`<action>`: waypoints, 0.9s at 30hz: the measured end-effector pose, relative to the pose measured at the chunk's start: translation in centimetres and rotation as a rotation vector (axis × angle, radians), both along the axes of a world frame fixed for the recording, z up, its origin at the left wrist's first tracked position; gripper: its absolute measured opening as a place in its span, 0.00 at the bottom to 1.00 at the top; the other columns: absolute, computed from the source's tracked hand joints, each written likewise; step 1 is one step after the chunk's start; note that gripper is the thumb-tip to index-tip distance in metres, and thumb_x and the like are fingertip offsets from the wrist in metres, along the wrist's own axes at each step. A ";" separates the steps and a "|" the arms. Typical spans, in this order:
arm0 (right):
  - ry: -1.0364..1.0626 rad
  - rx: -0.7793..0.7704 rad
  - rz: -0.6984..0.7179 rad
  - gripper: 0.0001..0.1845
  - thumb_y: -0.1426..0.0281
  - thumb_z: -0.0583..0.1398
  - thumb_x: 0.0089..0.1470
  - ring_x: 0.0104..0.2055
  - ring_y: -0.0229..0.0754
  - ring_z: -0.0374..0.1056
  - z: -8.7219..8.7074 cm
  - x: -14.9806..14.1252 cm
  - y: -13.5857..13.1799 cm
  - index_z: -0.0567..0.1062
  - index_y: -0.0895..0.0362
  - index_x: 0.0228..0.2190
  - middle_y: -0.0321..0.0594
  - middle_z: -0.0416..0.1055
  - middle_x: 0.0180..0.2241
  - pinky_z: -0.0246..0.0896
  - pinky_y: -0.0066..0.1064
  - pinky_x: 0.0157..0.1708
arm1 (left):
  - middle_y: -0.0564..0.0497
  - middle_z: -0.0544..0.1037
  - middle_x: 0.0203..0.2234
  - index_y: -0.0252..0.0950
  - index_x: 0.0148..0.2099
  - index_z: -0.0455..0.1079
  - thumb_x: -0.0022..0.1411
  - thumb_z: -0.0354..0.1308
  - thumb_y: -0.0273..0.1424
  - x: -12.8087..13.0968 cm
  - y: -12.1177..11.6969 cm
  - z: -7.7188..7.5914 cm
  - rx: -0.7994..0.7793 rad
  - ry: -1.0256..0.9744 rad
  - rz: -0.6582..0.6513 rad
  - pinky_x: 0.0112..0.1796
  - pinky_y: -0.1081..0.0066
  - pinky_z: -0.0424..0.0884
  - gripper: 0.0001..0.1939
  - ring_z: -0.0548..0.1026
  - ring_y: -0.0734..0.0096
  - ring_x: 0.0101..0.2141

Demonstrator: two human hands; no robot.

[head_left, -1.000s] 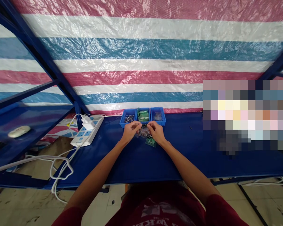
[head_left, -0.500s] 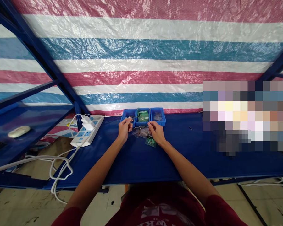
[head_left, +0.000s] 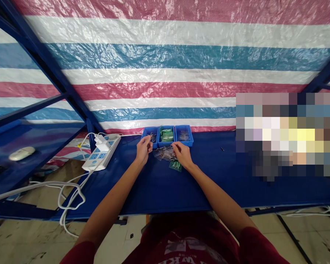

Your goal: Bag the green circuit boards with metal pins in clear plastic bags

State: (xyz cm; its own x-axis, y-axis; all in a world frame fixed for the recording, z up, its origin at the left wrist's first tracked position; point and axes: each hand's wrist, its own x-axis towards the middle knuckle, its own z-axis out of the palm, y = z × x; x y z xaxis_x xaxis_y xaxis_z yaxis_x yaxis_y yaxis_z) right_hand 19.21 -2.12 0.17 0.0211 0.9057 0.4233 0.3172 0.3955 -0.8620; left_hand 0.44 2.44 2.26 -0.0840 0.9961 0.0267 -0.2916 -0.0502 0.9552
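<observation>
My left hand (head_left: 143, 149) is closed with fingers curled together, at the near edge of the left blue bin (head_left: 146, 131); what it holds, if anything, is too small to make out. Small metal pieces (head_left: 153, 137) lie in that bin. My right hand (head_left: 183, 154) is pinched shut at the right side of a loose pile of clear plastic packets (head_left: 165, 153) and thin metal pieces. Its fingertips hide whatever is between them. A green packet (head_left: 175, 165) lies just below the pile, beside the right hand.
The middle blue bin (head_left: 166, 144) contains green packets (head_left: 166, 135); the right blue bin (head_left: 191, 139) contains clear packets (head_left: 183, 136). A white power strip (head_left: 99, 157) with cables stands left. One small dark piece (head_left: 222, 149) lies on the blue table (head_left: 209, 176). The far right is pixelated.
My left hand has shifted slightly left and down, uncovering more of the metal pieces in the left bin. My right hand stays almost in place at the pile.
</observation>
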 end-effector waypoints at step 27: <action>-0.035 0.014 0.005 0.15 0.62 0.52 0.58 0.24 0.39 0.65 -0.1 0.0 0.1 0.75 0.56 0.31 0.36 0.68 0.23 0.60 0.28 0.28 | 0.58 0.62 0.16 0.37 0.26 0.70 0.51 0.65 0.37 1.1 -1.3 -0.8 0.419 0.806 -0.193 0.25 0.75 0.55 0.10 0.59 0.75 0.20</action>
